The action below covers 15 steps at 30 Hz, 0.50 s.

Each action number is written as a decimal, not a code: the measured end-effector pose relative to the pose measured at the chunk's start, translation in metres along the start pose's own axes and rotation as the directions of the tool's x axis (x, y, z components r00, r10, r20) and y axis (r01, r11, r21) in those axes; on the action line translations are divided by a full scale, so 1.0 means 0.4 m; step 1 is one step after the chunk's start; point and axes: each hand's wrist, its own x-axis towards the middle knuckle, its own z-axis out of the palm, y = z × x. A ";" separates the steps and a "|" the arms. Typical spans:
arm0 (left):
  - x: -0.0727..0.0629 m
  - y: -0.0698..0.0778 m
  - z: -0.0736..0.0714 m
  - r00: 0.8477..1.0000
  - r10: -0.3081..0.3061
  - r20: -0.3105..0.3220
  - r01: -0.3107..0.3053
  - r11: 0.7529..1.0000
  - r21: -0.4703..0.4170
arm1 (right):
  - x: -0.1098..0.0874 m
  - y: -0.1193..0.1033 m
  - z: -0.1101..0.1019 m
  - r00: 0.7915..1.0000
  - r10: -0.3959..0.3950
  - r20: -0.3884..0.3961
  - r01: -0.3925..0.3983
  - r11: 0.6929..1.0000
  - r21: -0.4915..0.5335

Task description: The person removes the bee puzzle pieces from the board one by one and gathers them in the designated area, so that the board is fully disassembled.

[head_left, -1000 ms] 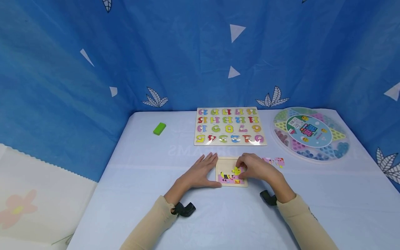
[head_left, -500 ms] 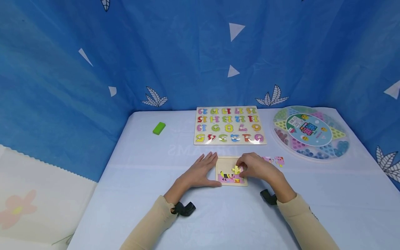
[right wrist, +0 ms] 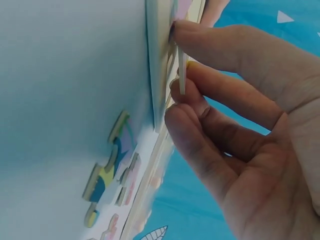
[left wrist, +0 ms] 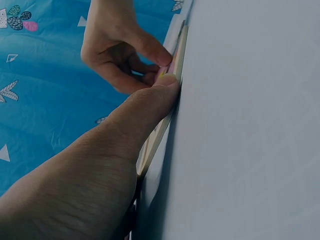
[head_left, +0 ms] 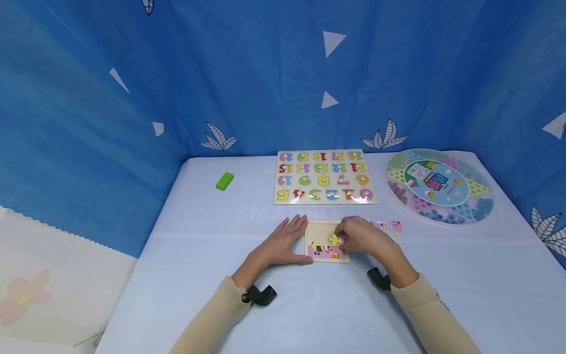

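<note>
A small square wooden puzzle tray [head_left: 316,230] lies on the white table, its lower part filled with pink pieces showing a bee [head_left: 319,250]. My left hand [head_left: 278,246] rests spread along the tray's left side; its thumb [left wrist: 167,87] presses the near rim. Over the tray's right half, my right hand [head_left: 364,237] pinches a yellow jigsaw piece [head_left: 334,240] between thumb and fingers. From the right wrist, that piece [right wrist: 182,72] appears edge-on and tilted against the tray. The right fingers cover the tray's right rim in the head view.
Loose pink puzzle pieces [head_left: 395,226] lie right of the tray; several pieces [right wrist: 102,180] show in the right wrist view. Behind stands a number puzzle board [head_left: 325,177], with a round bead case [head_left: 438,184] at right and a green block [head_left: 225,181] at left.
The yellow piece has shifted and turned very slightly in the right fingers. Both hands otherwise keep their places at the tray.
</note>
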 end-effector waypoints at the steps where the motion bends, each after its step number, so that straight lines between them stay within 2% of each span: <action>1: 0.000 0.000 0.000 1.000 0.000 0.000 0.000 1.000 0.002 | 0.001 0.001 0.001 1.000 -0.005 -0.001 0.005 1.000 -0.003; 15: -0.003 0.002 -0.001 1.000 0.001 0.001 -0.001 1.000 0.009 | 0.002 0.027 -0.001 0.999 -0.051 -0.002 0.051 0.992 0.112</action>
